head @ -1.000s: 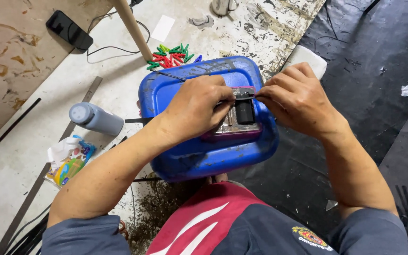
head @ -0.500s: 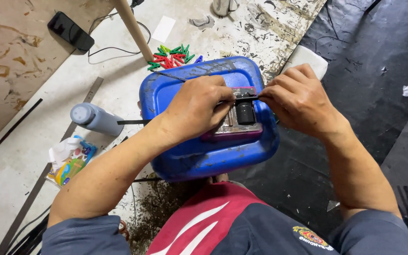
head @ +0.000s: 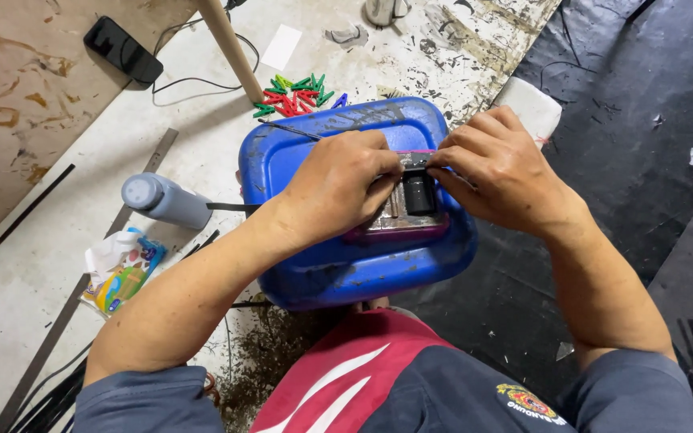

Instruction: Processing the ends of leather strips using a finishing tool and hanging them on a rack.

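Grip: left hand (head: pixel 338 188) and right hand (head: pixel 495 172) each pinch the thin black strip (head: pixel 230 207) across the small jig (head: pixel 411 200) on the blue container (head: pixel 354 265); strip judged light, springy, slippery; best held close beside the jig.

Left hand (head: pixel 338 186) and right hand (head: pixel 497 175) close together, fingertips seemingly pinched.

Probably a workshop: paint-spattered floor (head: pixel 34 273), metal strips (head: pixel 82 281).

A colourful crumpled packet (head: pixel 122 273) (blue, yellow, white) lies below a dark-screened black phone (head: pixel 123 50).
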